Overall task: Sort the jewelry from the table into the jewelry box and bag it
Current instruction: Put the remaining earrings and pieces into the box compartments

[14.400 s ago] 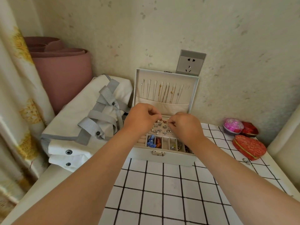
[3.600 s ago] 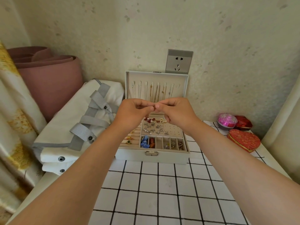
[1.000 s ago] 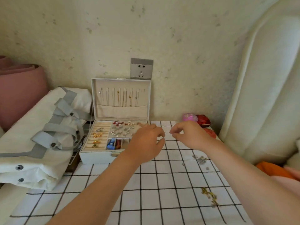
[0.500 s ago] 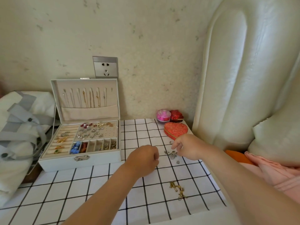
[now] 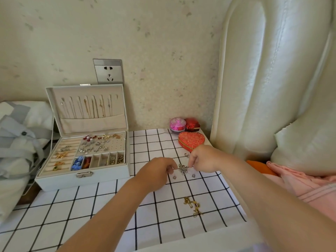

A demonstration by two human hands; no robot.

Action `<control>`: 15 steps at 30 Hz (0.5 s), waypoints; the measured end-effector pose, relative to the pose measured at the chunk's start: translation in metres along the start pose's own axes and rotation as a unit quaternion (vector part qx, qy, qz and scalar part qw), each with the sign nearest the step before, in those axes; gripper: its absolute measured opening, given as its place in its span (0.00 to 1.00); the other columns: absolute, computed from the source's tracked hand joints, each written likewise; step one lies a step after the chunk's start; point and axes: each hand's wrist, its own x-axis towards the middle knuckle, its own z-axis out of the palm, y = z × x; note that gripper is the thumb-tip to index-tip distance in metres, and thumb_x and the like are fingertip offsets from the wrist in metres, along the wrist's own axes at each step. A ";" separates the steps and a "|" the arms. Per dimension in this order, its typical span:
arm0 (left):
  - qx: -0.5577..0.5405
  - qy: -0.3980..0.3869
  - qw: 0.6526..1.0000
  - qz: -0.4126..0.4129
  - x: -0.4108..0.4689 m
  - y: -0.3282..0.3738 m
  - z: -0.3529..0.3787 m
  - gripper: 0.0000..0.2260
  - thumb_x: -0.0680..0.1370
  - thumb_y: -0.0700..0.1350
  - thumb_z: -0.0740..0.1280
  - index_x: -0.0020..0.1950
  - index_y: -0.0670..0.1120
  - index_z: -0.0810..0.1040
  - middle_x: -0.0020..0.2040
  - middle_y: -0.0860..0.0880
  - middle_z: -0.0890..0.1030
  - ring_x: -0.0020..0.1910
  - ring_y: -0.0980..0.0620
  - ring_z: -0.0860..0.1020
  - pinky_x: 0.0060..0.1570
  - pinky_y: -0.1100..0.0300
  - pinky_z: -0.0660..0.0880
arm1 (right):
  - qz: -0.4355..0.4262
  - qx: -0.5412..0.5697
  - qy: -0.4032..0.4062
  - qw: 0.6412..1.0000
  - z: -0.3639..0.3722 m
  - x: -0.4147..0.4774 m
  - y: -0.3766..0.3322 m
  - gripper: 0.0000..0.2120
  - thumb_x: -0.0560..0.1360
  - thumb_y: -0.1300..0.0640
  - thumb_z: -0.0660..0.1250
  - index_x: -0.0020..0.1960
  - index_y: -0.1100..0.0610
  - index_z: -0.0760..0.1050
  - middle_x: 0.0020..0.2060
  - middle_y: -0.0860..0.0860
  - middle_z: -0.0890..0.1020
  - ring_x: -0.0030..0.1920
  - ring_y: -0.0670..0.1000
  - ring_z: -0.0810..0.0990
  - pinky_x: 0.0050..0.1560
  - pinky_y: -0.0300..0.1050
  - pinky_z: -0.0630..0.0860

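The white jewelry box stands open at the table's left, its lid upright with chains hanging in it, its tray holding rings, studs and beads. A small pile of silver earrings lies on the checked cloth to the right of the box. My left hand and my right hand meet over that pile, fingertips pinched at it from either side. Whether a piece is lifted I cannot tell. A tangle of gold jewelry lies nearer me. The white bag with grey straps rests left of the box.
A red heart-shaped box, a pink round case and a small red box sit at the back right corner. A padded cream headboard rises on the right, with pink fabric below it. A wall socket sits above the box.
Both hands have left the box and moved right to the silver pile on the cloth. My left hand has closed in beside the right one. The view has swung right.
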 end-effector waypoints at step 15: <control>0.032 0.021 0.999 -0.017 -0.003 0.011 0.000 0.02 0.75 0.47 0.71 0.46 0.50 0.82 0.46 0.55 0.79 0.45 0.57 0.76 0.49 0.59 0.76 | -0.004 0.044 -0.017 0.999 0.004 -0.003 -0.006 0.04 0.72 0.59 0.76 0.45 0.52 0.86 0.46 0.44 0.86 0.48 0.44 0.83 0.53 0.40 0.80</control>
